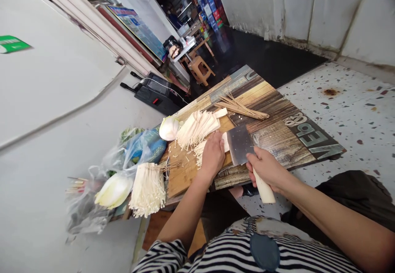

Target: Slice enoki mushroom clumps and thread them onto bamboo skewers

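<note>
My left hand (212,153) is closed over a bunch of enoki mushrooms (200,151), pressing it against the wooden cutting board (182,178). The stem end of the bunch shows past my fingers, beside the cleaver's edge. My right hand (266,167) grips the pale handle of a cleaver (240,143), its wide dark blade at the board's right side. Just beyond my left hand lies a fanned pile of sliced enoki (197,128). Small mushroom bits are scattered on the board.
Thin wooden skewers (242,108) lie on the wood-patterned table (274,141). Skewered enoki (148,190) hangs over the left edge, near a napa cabbage (114,190) and plastic bags (89,207). Another cabbage (169,128) sits behind the board. A black speaker-like box (160,94) stands beyond.
</note>
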`<control>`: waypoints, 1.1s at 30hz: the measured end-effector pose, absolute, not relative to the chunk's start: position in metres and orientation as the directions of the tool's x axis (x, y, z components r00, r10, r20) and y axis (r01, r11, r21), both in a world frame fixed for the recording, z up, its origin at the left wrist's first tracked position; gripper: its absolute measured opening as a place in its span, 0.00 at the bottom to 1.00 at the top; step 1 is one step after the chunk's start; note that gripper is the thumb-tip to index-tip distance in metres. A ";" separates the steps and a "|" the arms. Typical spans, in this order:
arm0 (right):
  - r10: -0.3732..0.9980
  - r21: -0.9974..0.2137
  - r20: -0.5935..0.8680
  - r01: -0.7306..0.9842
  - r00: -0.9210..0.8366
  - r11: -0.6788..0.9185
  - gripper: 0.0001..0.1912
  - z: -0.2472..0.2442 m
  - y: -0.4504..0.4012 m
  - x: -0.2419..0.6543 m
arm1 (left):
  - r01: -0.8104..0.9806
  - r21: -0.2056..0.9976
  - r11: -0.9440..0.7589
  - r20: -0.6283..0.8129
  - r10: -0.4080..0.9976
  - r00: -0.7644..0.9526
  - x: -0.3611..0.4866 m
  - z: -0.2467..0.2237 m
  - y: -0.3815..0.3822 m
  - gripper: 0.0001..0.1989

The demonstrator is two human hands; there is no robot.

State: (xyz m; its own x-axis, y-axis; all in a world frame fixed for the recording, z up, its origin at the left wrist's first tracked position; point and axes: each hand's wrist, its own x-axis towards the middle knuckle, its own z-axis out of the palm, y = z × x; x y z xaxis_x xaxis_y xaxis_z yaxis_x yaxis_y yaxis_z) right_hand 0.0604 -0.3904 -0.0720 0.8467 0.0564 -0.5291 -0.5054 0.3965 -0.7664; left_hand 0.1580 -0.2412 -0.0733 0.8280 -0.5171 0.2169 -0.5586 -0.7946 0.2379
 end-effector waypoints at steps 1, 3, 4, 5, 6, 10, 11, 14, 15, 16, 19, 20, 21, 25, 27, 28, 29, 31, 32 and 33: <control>0.054 -0.774 -0.523 -0.500 0.851 0.388 0.08 -0.073 -0.390 0.060 | -0.558 0.236 -0.795 0.216 -0.517 0.828 0.158 -0.074 -0.241 0.18; 0.048 -0.790 -0.509 -0.489 0.859 0.371 0.08 -0.074 -0.390 0.058 | -0.554 0.235 -0.798 0.214 -0.514 0.831 0.159 -0.075 -0.240 0.18; 0.045 -0.796 -0.504 -0.485 0.862 0.364 0.08 -0.074 -0.389 0.058 | -0.551 0.235 -0.801 0.214 -0.510 0.833 0.159 -0.076 -0.240 0.18; 0.044 -0.799 -0.503 -0.484 0.863 0.358 0.08 -0.074 -0.389 0.057 | -0.547 0.234 -0.804 0.214 -0.506 0.835 0.160 -0.076 -0.239 0.18; 0.044 -0.799 -0.505 -0.486 0.862 0.354 0.08 -0.073 -0.389 0.058 | -0.544 0.233 -0.806 0.214 -0.503 0.838 0.160 -0.077 -0.239 0.19; 0.030 -0.805 -0.518 -0.499 0.855 0.321 0.08 -0.070 -0.388 0.067 | -0.537 0.230 -0.811 0.197 -0.502 0.842 0.159 -0.078 -0.238 0.19; 0.022 -0.809 -0.520 -0.501 0.854 0.309 0.08 -0.069 -0.387 0.070 | -0.533 0.229 -0.815 0.190 -0.499 0.845 0.159 -0.078 -0.238 0.20; 0.002 -0.821 -0.522 -0.504 0.853 0.267 0.07 -0.069 -0.385 0.077 | -0.515 0.228 -0.826 0.196 -0.479 0.856 0.158 -0.078 -0.238 0.21; 0.000 -0.825 -0.524 -0.507 0.852 0.251 0.07 -0.069 -0.385 0.078 | -0.514 0.231 -0.826 0.202 -0.476 0.856 0.158 -0.078 -0.238 0.21; -0.001 -0.827 -0.525 -0.511 0.851 0.234 0.07 -0.069 -0.385 0.078 | -0.517 0.234 -0.823 0.207 -0.477 0.854 0.158 -0.078 -0.238 0.21; -0.007 -0.831 -0.530 -0.518 0.848 0.201 0.06 -0.068 -0.382 0.079 | -0.529 0.249 -0.811 0.208 -0.489 0.847 0.158 -0.079 -0.237 0.21; -0.012 -0.833 -0.530 -0.518 0.848 0.195 0.06 -0.066 -0.381 0.080 | -0.530 0.256 -0.808 0.204 -0.491 0.847 0.159 -0.079 -0.237 0.21; -0.019 -0.835 -0.528 -0.516 0.849 0.189 0.05 -0.065 -0.380 0.081 | -0.525 0.266 -0.809 0.200 -0.486 0.851 0.159 -0.079 -0.236 0.21; -0.026 -0.835 -0.535 -0.523 0.845 0.171 0.04 -0.061 -0.375 0.084 | -0.493 0.317 -0.810 0.192 -0.454 0.870 0.160 -0.080 -0.235 0.20; -0.019 -0.832 -0.540 -0.530 0.842 0.162 0.04 -0.061 -0.373 0.084 | -0.499 0.336 -0.799 0.204 -0.456 0.866 0.160 -0.081 -0.234 0.20; -0.018 -0.832 -0.541 -0.532 0.841 0.158 0.03 -0.060 -0.371 0.084 | -0.505 0.339 -0.794 0.210 -0.460 0.863 0.160 -0.082 -0.234 0.20; -0.023 -0.832 -0.542 -0.532 0.840 0.156 0.03 -0.060 -0.369 0.085 | -0.508 0.339 -0.792 0.215 -0.461 0.861 0.161 -0.082 -0.234 0.19; -0.044 -0.832 -0.544 -0.532 0.838 0.154 0.03 -0.058 -0.365 0.088 | -0.507 0.335 -0.794 0.215 -0.460 0.862 0.161 -0.082 -0.233 0.19; -0.054 -0.833 -0.545 -0.533 0.837 0.153 0.04 -0.056 -0.363 0.089 | -0.505 0.335 -0.795 0.211 -0.459 0.863 0.161 -0.082 -0.232 0.19; -0.059 -0.832 -0.547 -0.534 0.835 0.151 0.04 -0.055 -0.361 0.090 | -0.503 0.338 -0.795 0.209 -0.458 0.864 0.162 -0.081 -0.232 0.18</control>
